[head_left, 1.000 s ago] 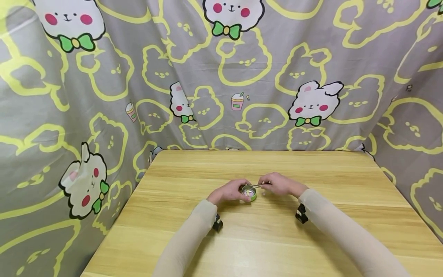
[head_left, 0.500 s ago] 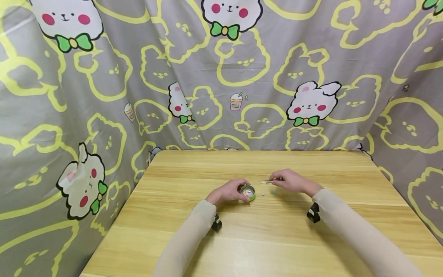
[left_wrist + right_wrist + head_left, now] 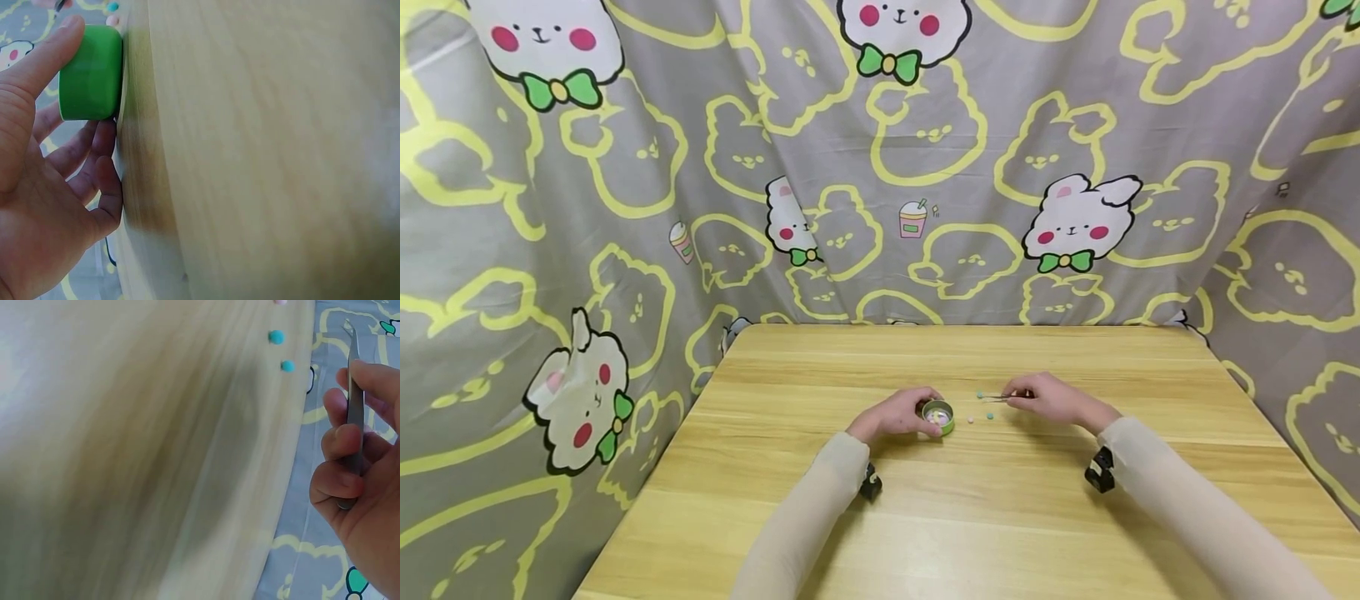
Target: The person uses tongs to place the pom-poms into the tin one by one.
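My left hand (image 3: 898,413) grips a small round green tin (image 3: 950,425), thumb on the near side and fingers round the far side. The tin is open at the top, with small pale and yellowish pieces inside. In the left wrist view its green wall (image 3: 94,78) stands at the table surface. My right hand (image 3: 1047,398) holds slim metal tweezers (image 3: 355,415), which have a bent tip and point left toward the tin. Two teal beads, one nearer (image 3: 990,416) and one farther (image 3: 980,394), lie by the tips. A pink bead (image 3: 970,421) sits closer to the tin.
The wood-grain table (image 3: 887,517) stretches around both hands. A grey curtain (image 3: 850,283) with yellow outlines and white cartoon animals hangs behind its back edge and along both sides. Black wrist mounts, left (image 3: 871,483) and right (image 3: 1100,471), sit under the sleeves.
My right hand has drawn the tweezers from over the tin to the right. Both teal beads now show beside the tips. My left hand and the tin have stayed in place.
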A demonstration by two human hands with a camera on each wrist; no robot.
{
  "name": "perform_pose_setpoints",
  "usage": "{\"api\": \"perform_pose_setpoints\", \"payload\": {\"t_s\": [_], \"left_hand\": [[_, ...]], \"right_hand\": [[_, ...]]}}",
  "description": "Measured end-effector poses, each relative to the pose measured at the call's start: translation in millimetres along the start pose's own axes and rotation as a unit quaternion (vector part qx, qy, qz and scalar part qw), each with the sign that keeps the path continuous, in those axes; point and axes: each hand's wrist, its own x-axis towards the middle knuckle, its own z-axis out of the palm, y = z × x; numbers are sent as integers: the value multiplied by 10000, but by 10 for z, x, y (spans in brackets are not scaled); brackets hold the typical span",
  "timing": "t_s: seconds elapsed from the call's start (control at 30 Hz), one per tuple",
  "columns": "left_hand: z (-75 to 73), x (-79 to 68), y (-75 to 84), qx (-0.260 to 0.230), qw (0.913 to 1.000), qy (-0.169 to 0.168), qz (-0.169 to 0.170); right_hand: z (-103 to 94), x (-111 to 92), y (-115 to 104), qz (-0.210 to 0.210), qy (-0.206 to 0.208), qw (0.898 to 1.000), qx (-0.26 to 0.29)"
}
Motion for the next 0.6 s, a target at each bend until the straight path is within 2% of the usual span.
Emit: {"api": "perform_pose_setpoints", "payload": {"t_s": [0.17, 0.6], "left_hand": [[-12, -2, 19, 10, 10000, -16, -18], [-6, 0, 19, -18, 10000, -19, -70]], "right_hand": [[49, -48, 38, -139, 60, 9998, -110], [126, -93, 147, -82, 1, 9999, -100]]}}
